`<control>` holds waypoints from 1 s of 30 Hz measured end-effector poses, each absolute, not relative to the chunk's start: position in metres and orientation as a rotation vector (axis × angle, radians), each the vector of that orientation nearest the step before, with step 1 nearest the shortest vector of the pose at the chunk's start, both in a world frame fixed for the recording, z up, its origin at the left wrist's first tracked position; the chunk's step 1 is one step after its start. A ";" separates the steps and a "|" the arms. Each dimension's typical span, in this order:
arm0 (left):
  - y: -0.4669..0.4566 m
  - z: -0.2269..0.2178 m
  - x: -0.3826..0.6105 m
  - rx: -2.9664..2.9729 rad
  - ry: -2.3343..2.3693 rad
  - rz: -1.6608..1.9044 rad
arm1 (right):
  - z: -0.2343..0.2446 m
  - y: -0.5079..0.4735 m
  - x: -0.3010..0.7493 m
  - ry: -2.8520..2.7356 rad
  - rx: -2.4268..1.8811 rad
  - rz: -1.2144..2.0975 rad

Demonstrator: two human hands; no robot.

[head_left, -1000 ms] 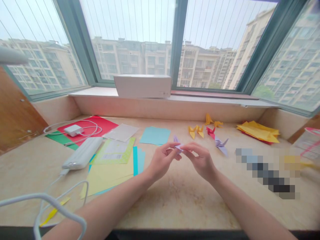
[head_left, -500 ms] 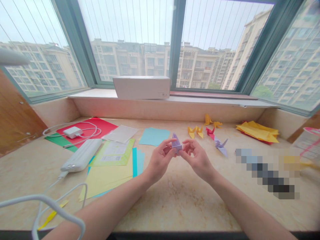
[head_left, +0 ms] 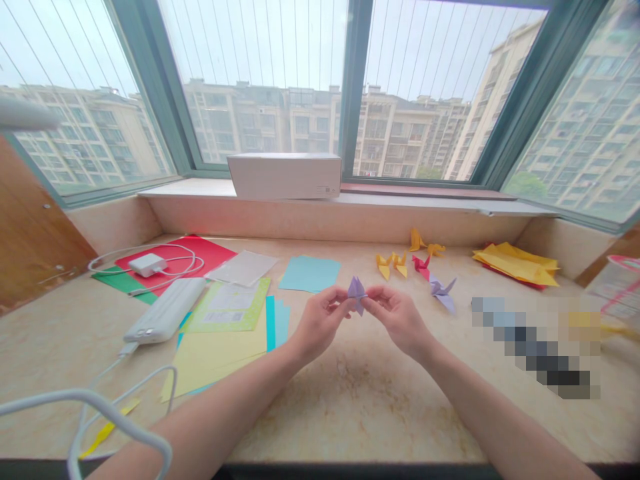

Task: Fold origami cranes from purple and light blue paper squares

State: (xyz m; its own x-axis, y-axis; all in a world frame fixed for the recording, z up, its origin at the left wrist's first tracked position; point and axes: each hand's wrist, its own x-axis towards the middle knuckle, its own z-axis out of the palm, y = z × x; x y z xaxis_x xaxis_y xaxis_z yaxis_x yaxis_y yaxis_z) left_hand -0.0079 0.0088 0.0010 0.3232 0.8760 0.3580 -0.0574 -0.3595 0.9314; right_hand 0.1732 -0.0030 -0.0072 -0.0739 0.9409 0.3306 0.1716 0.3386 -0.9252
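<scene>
A small folded piece of purple paper (head_left: 357, 292) is pinched between my two hands above the beige stone counter (head_left: 350, 393). My left hand (head_left: 320, 321) grips its left side with thumb and fingers closed. My right hand (head_left: 396, 316) pinches its right side in the same way. Beyond my right hand lie finished paper cranes: a purple one (head_left: 443, 289), a red one (head_left: 421, 264) and yellow ones (head_left: 392, 263).
Flat sheets lie to the left: light blue (head_left: 310, 273), yellow (head_left: 215, 353), green-edged (head_left: 227, 305), red (head_left: 195, 253). A white power bank (head_left: 165, 309), charger (head_left: 147, 264) and cables sit there too. A white box (head_left: 285, 175) stands on the sill. Folded yellow paper (head_left: 517, 263) lies far right.
The purple paper has been turned and reshaped between my fingers: it lay flat and low, then was lifted, and it now shows a pointed tip upward. Both hands stayed in place.
</scene>
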 end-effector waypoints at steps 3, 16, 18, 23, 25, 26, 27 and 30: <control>0.010 0.001 -0.009 1.637 0.771 1.212 | -0.005 -0.004 0.173 -1.554 -1.031 0.847; 0.010 -0.002 -0.009 1.558 0.748 1.201 | 0.001 -0.009 0.174 -1.755 -0.869 0.350; 0.013 -0.006 -0.009 1.572 0.696 1.222 | 0.002 -0.010 0.175 -1.800 -0.866 0.303; 0.014 -0.008 -0.009 1.616 0.631 1.221 | 0.002 -0.009 0.177 -1.799 -0.871 0.285; 0.012 -0.005 -0.011 1.630 0.622 1.216 | 0.001 -0.008 0.178 -1.788 -0.873 0.283; 0.011 -0.003 -0.011 1.642 0.622 1.218 | 0.001 -0.008 0.179 -1.785 -0.874 0.284; 0.010 -0.001 -0.012 1.657 0.625 1.222 | 0.002 -0.008 0.179 -1.787 -0.875 0.290; 0.008 0.002 -0.013 1.693 0.638 1.231 | 0.004 -0.008 0.181 -1.806 -0.879 0.335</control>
